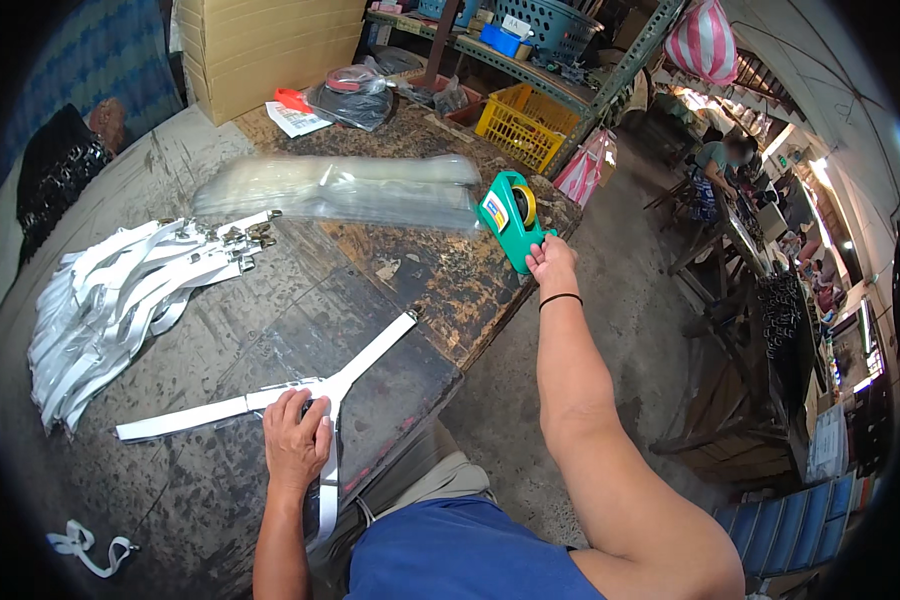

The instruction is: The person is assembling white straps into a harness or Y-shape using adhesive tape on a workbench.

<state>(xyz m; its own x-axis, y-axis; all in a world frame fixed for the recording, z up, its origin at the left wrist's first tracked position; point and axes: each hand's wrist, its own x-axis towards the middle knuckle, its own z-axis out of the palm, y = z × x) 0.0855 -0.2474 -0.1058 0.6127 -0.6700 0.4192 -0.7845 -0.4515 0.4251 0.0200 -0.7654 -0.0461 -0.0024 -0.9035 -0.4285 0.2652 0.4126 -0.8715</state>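
- The white strap set (335, 388) lies spread in a fork on the dark bench (440, 275), under the left hand (295, 440). That grip presses at the join with bent fingers; I can't tell whether it pinches anything.
- I'd judge the straps light, soft and hard to break, likely to flop or twist; the flat join looks the surest hold.
- The right hand (553, 262) has its fingertips bunched at the near end of the green tape dispenser (510, 228); whether that grip has tape, I can't tell.
- The dispenser looks stiff, probably heavier, and sits close to the bench's right edge.
- One strap tail runs to the near edge, beside the blue shirt (460, 550).
- Room to move lies between the straps and the clear bags (340, 190), probably slippery.
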